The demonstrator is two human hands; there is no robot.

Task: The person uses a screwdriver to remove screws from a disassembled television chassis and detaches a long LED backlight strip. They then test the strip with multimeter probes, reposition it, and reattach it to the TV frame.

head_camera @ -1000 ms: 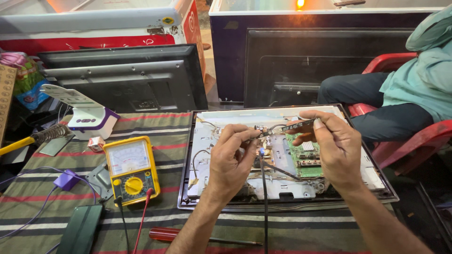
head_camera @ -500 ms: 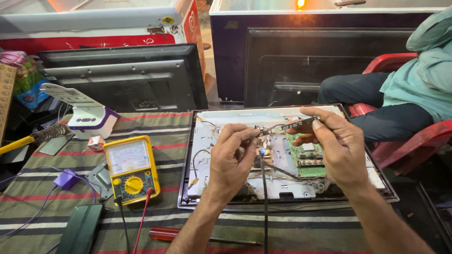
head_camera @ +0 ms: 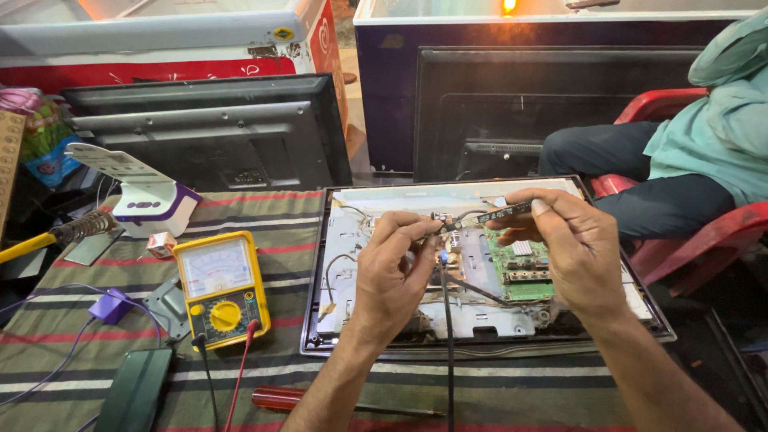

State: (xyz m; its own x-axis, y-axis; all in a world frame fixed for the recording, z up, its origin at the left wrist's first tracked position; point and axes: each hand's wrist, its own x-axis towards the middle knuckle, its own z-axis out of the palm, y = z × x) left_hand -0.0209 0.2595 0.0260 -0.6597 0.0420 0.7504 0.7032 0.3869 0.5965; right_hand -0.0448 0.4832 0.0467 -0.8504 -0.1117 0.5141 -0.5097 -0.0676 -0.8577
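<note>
Here both hands [head_camera: 396, 268] [head_camera: 572, 244] pinch a thin dark strip [head_camera: 488, 216] above the green board [head_camera: 522, 266].

Yellow meter's pale dial screen [head_camera: 216, 268], small white-red box [head_camera: 162, 244] beside it

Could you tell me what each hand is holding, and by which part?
The right hand pinches a thin dark strip at its right end; the left hand pinches its left end.
</note>
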